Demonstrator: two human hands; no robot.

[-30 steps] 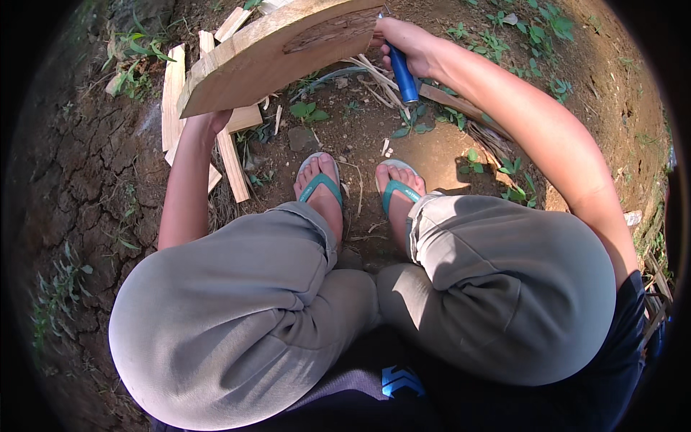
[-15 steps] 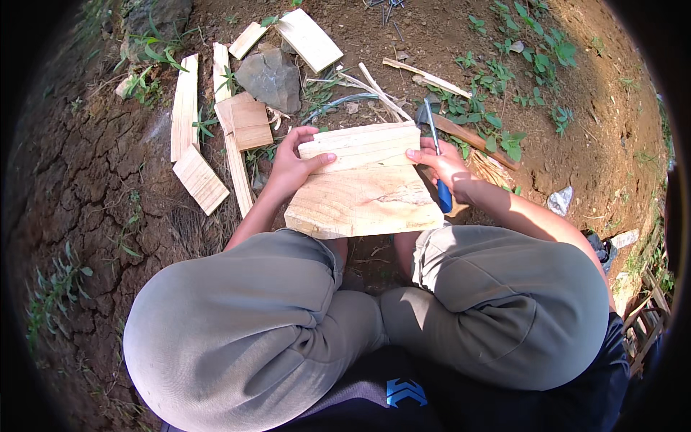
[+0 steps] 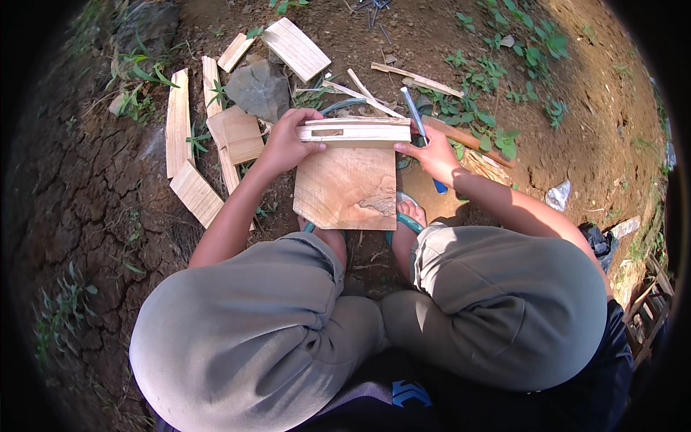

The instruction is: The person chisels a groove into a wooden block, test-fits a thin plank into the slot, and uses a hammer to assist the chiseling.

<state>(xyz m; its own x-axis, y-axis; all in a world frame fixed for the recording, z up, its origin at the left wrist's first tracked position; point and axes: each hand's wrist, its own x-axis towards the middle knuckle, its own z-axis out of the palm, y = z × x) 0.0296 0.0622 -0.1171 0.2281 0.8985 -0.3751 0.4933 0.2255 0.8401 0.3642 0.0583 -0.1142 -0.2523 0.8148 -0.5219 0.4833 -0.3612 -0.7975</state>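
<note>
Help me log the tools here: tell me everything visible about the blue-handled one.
The blue-handled tool is slim and straight, with a pale, metallic-looking shaft and a blue handle. It slants, shaft tip up and slightly left in the view, handle below. The right grip holds it beside the wooden piece, hiding its middle. Whether tool and wood touch is unclear.

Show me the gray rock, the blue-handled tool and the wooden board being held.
Gray rock (image 3: 259,90): head view, upper face.
Blue-handled tool (image 3: 414,111): head view, metal shaft.
Wooden board (image 3: 345,186): head view, broad face.
</note>
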